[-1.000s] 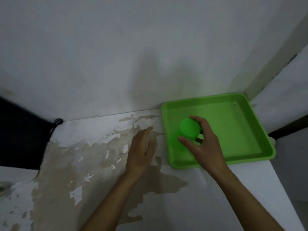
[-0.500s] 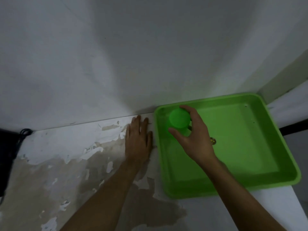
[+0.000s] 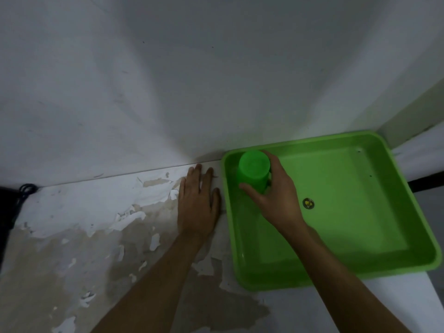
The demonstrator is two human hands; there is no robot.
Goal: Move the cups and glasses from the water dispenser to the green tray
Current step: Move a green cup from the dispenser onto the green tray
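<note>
A bright green tray (image 3: 408,227) lies on the counter against the wall, at the right. In its far left corner a green plastic cup (image 3: 253,171) stands upside down, its flat base facing up. My right hand (image 3: 276,193) grips the cup, thumb on its near side and fingers round the right side. My left hand (image 3: 198,205) rests flat on the counter with straight fingers, just left of the tray's rim. The water dispenser and other cups are out of view.
The counter (image 3: 96,236) has white paint peeling off in patches. A white wall (image 3: 192,80) rises right behind it. A small round dark sticker (image 3: 308,203) sits on the tray floor. A black cord (image 3: 26,189) hangs at the far left edge.
My right hand carried the cup from the tray's near left part to its far left corner. My left hand slid forward on the counter toward the wall. My view moved closer.
</note>
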